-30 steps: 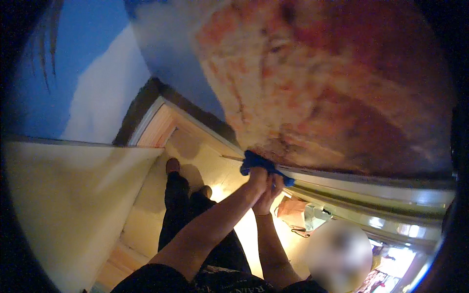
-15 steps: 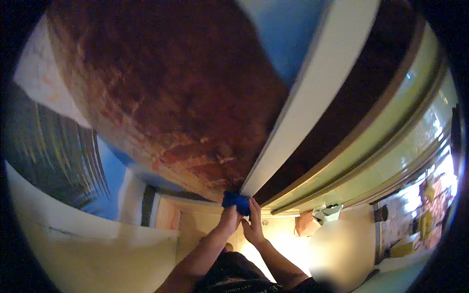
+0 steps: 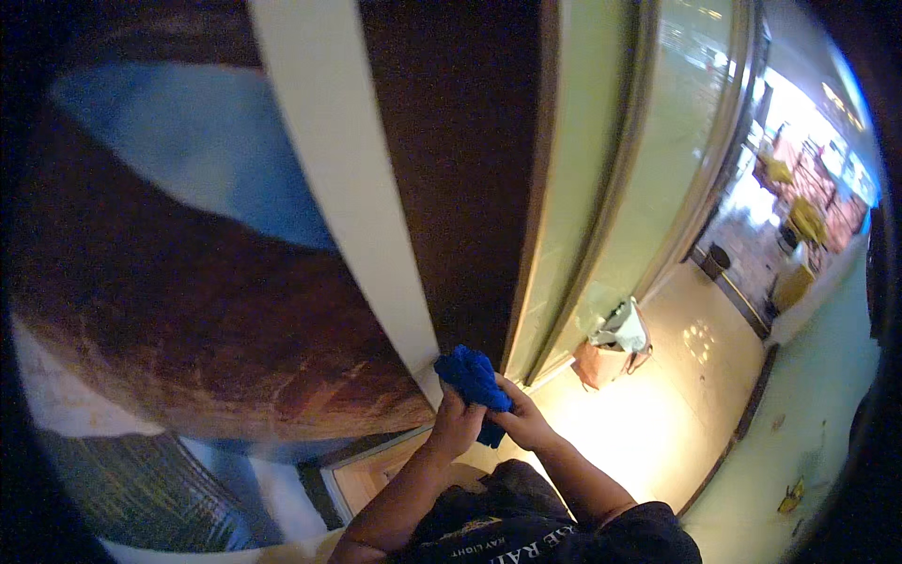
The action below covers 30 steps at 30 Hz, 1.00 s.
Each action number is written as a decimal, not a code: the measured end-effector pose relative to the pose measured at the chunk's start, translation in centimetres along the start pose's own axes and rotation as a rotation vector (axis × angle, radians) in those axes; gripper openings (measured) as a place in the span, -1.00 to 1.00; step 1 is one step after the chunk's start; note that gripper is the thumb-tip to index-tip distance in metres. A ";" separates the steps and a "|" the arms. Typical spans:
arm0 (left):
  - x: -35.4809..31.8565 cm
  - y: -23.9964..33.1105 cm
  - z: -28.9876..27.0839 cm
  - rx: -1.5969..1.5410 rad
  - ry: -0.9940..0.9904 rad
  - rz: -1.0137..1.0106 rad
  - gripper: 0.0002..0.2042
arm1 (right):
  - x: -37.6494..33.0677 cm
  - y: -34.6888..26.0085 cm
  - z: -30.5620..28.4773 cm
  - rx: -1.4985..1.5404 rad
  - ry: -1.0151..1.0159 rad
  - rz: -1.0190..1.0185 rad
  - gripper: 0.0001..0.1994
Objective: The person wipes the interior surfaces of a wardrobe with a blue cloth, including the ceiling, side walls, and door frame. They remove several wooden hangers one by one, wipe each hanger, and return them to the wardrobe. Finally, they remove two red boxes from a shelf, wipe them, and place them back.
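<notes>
Near the middle of the head view, a blue cloth (image 3: 473,378) is sitting all bunched up between both hands, just beside the near end of a white strip (image 3: 348,188). The left hand (image 3: 458,425) is gripping it from the left, fingers wrapped in narrow, and the right hand (image 3: 524,423) is pinching its right side, though the folds are hiding some fingertips. Honestly can't tell if the cloth is touching the strip. Off to the left, a painted wall (image 3: 216,329) is curving away; to the right, glass panels (image 3: 592,160) are running toward the far side, with a bag (image 3: 601,365) resting on the floor (image 3: 695,357).

What could go wrong, imo: a loose flap is hanging below the hands, so it could be snagging on an edge, or the whole bundle could be dropping if both grips are slackening.
</notes>
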<state>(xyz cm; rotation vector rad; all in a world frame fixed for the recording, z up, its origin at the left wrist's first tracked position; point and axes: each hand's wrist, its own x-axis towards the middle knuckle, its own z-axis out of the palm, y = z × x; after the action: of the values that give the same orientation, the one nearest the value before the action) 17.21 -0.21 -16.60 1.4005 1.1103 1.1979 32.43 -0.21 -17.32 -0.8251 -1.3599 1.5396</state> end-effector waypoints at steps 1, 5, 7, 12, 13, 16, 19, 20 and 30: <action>0.6 -0.1 0.9 0.040 -0.028 -0.013 -0.52 | -0.1 0.4 -0.9 -0.045 0.081 -0.006 -0.43; 3.7 0.8 4.2 0.388 -0.123 0.212 -0.47 | 0.8 1.1 -5.1 0.247 0.487 -0.048 -0.63; 5.4 1.7 5.9 0.473 -0.131 0.278 -0.45 | 1.4 -0.7 -7.9 0.422 0.481 0.023 -0.69; 13.0 4.6 11.7 -0.049 -0.257 0.160 -0.50 | 4.0 -6.4 -16.3 0.673 0.625 -0.132 -0.68; 14.6 5.3 13.2 -0.013 -0.193 0.248 -0.50 | 4.9 -7.6 -18.1 0.525 0.704 -0.287 -0.67; 19.1 6.3 17.5 0.068 -0.087 0.360 -0.48 | 8.4 -10.0 -24.3 0.271 0.767 -0.636 -0.51; 23.8 7.1 22.5 -0.047 0.091 0.476 -0.45 | 13.7 -13.0 -28.4 -0.127 0.575 -0.833 -0.41; 25.0 7.6 23.6 -0.040 0.136 0.489 -0.46 | 16.1 -15.0 -29.0 -0.443 0.580 -1.022 -0.42; 30.1 4.5 27.8 0.170 0.411 0.651 -0.18 | 25.4 -17.5 -36.9 -0.883 0.867 -1.352 -0.89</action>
<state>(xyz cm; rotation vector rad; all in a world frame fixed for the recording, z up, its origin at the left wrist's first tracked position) 48.31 26.06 -10.16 1.7695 1.0761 1.9591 59.63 37.32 -4.65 -0.6329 -1.3275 -0.4840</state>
